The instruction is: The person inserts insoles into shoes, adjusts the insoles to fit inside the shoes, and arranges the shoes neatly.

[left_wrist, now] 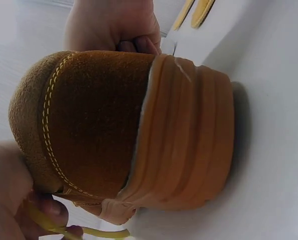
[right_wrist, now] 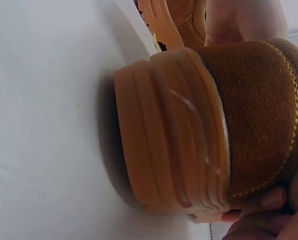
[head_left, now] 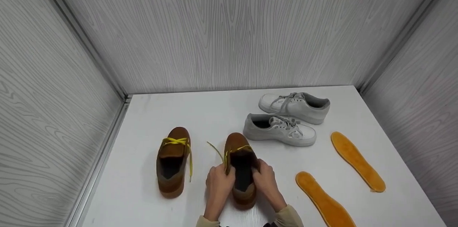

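A brown suede shoe (head_left: 237, 142) with yellow laces stands toe-away on the white table, its dark inside showing between my hands. My left hand (head_left: 219, 181) grips its left side, thumb at the opening's edge; in the left wrist view a yellow lace (left_wrist: 96, 232) passes by those fingers. My right hand (head_left: 265, 180) grips the opposite side, thumb over the rim. Both wrist views show the shoe's heel (left_wrist: 98, 125) and its ridged tan sole (right_wrist: 164, 135) close up. The matching brown shoe (head_left: 171, 180), its yellow lace tied across the front, stands to the left.
Two white sneakers (head_left: 279, 132) with grey laces stand behind and to the right. Two orange insoles (head_left: 357, 162) lie at the right of the table (head_left: 143, 116). Grey wood-grain panels (head_left: 229, 30) enclose the back and sides.
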Action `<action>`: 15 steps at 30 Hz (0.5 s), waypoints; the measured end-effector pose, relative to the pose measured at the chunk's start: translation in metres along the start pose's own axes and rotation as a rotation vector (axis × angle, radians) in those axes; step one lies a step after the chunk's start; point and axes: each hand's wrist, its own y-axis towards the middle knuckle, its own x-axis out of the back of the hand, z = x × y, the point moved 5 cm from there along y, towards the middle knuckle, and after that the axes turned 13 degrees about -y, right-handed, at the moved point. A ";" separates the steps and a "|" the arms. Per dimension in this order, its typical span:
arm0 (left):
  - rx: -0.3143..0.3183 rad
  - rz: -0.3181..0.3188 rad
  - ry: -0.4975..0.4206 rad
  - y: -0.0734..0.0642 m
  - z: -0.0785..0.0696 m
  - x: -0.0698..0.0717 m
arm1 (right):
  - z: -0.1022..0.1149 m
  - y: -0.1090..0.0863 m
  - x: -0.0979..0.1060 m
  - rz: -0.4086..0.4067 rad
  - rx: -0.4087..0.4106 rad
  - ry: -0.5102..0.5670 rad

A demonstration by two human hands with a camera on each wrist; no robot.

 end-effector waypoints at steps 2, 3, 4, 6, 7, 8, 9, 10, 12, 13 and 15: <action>-0.009 -0.014 0.006 0.000 -0.003 0.004 | 0.002 0.001 0.001 0.005 0.002 0.008; -0.012 -0.022 0.015 0.001 -0.005 0.006 | 0.004 0.002 0.001 0.009 0.003 0.014; -0.013 -0.026 0.022 0.002 -0.006 0.008 | 0.005 0.003 0.001 0.012 0.004 0.017; -0.007 -0.024 0.037 0.003 -0.008 0.012 | 0.007 0.005 0.001 0.013 0.002 0.025; -0.001 -0.021 0.041 0.003 -0.008 0.015 | 0.008 0.005 0.001 0.011 0.002 0.028; 0.006 -0.020 0.047 0.004 -0.008 0.017 | 0.010 0.006 0.000 0.009 0.001 0.031; 0.009 -0.022 0.050 0.004 -0.008 0.020 | 0.011 0.007 -0.001 0.006 0.004 0.032; 0.012 -0.026 0.051 0.005 -0.007 0.022 | 0.013 0.008 -0.002 0.005 0.005 0.035; 0.014 -0.046 0.060 0.005 -0.006 0.029 | 0.017 0.010 -0.006 0.009 -0.002 0.044; 0.011 -0.061 0.064 0.006 -0.005 0.032 | 0.019 0.011 -0.009 0.011 -0.003 0.049; 0.002 -0.088 0.070 0.006 -0.003 0.038 | 0.024 0.013 -0.014 0.015 -0.003 0.056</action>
